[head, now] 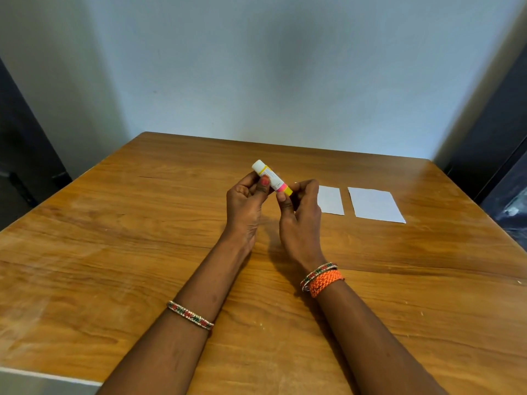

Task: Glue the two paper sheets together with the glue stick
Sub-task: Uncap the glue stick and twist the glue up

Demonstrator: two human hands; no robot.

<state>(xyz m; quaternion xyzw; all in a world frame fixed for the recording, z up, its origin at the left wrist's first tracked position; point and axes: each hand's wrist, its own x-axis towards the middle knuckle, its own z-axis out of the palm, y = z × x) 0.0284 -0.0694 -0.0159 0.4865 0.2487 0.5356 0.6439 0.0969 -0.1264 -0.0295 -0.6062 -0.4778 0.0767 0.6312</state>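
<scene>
A glue stick (pixel 271 176) with a white cap, white body and pink and yellow bands is held above the middle of the wooden table (pixel 114 238). My left hand (pixel 246 203) grips its upper part, thumb on the body. My right hand (pixel 301 212) pinches its yellow lower end with thumb and fingers. Two white paper sheets lie flat on the table to the right, side by side with a narrow gap. The left sheet (pixel 332 201) is partly hidden by my right hand; the right sheet (pixel 375 205) is fully visible.
A pale wall rises just behind the table's far edge. Dark furniture (pixel 25 166) stands off the left side, and dark objects (pixel 507 195) stand off the right side. The table's near-left corner shows a pale edge (pixel 42 376).
</scene>
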